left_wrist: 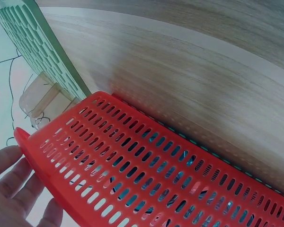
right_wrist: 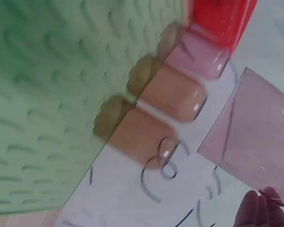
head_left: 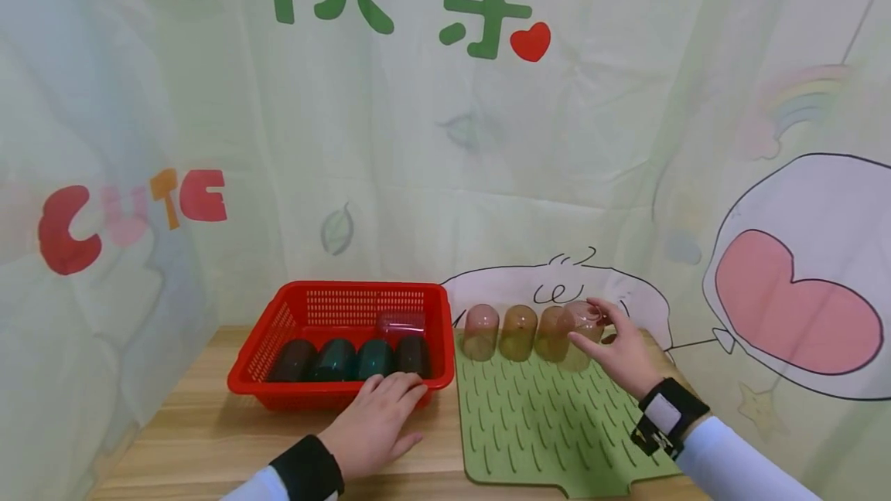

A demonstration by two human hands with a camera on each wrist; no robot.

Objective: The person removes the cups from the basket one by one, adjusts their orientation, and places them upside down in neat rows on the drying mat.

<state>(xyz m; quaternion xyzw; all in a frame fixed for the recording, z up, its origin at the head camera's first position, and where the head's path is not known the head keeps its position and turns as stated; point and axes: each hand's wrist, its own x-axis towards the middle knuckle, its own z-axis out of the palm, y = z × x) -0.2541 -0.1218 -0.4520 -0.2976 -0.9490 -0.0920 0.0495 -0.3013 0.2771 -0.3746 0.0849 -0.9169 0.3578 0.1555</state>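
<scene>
My right hand [head_left: 624, 350] pinches a clear pink cup [head_left: 583, 319] between thumb and fingers over the back right of the green mat [head_left: 543, 416]. In the right wrist view, the same cup [right_wrist: 255, 137] is held apart from a row of upturned cups. That row has a pink cup [head_left: 481, 332] and two amber cups, the left one [head_left: 518, 333] beside the right one [head_left: 551, 335]. My left hand [head_left: 376, 420] rests its fingertips at the front rim of the red basket [head_left: 278, 389], thumb spread away.
Several dark cups [head_left: 336, 362] lie in a row inside the basket, with a pink cup [head_left: 401, 322] behind them. Basket and mat stand side by side on a wooden table [head_left: 202, 439]. A printed curtain [head_left: 390, 138] hangs right behind them.
</scene>
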